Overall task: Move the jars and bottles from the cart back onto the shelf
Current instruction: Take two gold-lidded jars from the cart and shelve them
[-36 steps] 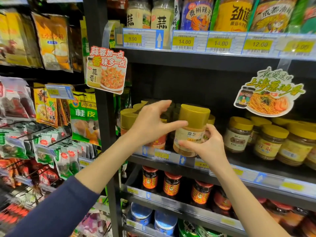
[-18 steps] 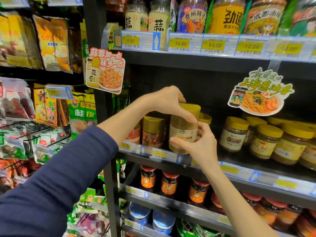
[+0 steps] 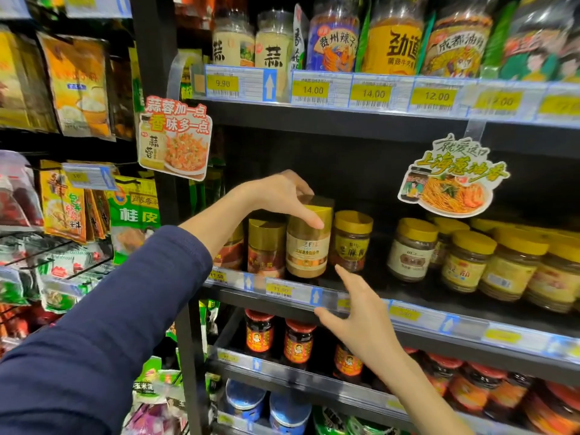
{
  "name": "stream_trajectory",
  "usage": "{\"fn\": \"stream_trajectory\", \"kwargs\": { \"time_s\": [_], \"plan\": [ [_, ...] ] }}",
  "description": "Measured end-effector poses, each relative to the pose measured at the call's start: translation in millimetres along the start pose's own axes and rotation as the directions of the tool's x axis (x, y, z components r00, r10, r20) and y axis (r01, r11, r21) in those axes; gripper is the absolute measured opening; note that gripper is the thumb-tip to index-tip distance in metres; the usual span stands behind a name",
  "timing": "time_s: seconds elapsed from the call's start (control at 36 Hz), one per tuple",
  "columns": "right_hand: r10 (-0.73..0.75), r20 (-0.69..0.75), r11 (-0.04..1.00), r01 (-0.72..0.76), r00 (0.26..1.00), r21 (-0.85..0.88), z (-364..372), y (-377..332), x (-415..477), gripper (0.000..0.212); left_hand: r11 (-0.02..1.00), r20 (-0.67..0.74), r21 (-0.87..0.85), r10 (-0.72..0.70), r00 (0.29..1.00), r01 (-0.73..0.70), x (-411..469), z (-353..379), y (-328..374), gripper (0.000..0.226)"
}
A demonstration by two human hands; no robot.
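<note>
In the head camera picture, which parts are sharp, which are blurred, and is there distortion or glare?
Head view: the gold-lidded jar under the left hand is fairly sharp; the right hand and the price tags at right are blurred; the upper shelf edge bows from wide-angle distortion; the shelf's back is in dark shadow; the top jars show slight glare.

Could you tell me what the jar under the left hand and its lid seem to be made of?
Jar: looks like clear glass or plastic, since tan paste shows through above a glossy paper label. Lid: probably gold-coloured plastic or metal, smooth with a soft sheen.
</note>
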State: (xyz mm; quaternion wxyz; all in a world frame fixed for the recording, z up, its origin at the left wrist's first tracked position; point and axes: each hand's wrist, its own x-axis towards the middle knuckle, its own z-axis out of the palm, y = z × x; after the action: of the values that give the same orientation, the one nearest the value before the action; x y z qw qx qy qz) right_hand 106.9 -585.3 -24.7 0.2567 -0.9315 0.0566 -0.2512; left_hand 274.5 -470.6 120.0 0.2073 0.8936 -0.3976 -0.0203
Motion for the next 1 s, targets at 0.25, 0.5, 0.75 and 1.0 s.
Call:
{"fn": "stream_trajectory", "kwargs": {
  "time_s": [0.25,0.5,0.75,1.0],
  "plan": [
    [-0.124,0.043,0.942,0.131,0.991,-0.310,2.9,16.7,-17.8,0.072,0.992,0.039,0.123,0.012,0.999,-0.016,4.0,14.5,-4.9,0.086],
    [-0.117,0.091,0.907,0.144,0.989,-0.396,4.9,25.7,-17.5,0.070,0.994,0.050,0.102,0.020,0.999,-0.025,7.4,24.3,-3.3,0.095],
    [-0.134,0.093,0.914,0.159,0.987,-0.374,2.9,23.4,-18.3,0.071,0.991,0.064,0.136,0.010,0.998,-0.019,7.7,27.7,-3.2,0.099],
    [-0.162,0.112,0.916,0.192,0.980,-0.353,-2.3,20.1,-20.3,0.073,0.991,0.054,0.129,0.024,0.998,-0.031,0.8,29.3,-4.1,0.093]
  ]
}}
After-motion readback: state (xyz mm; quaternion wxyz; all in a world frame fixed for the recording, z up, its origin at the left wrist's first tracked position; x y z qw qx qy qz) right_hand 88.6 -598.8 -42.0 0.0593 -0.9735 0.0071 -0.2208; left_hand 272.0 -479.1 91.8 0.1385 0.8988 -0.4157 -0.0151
